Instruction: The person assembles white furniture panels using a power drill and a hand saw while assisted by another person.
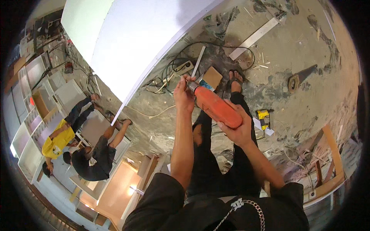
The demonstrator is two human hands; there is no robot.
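The left forearm point(182, 146) reaches almost straight ahead and the right forearm point(264, 165) slants inward; the left hand point(184, 98) grips the metallic neck of an orange-red bottle-shaped object point(216, 106), the right hand point(241, 133) wraps its broad end, and it lies slantwise between them above the floor point(277, 88)

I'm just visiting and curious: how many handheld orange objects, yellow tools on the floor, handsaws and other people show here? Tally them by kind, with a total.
Orange object: 1
Yellow tool: 1
Handsaw: 1
Other people: 2
Total: 5
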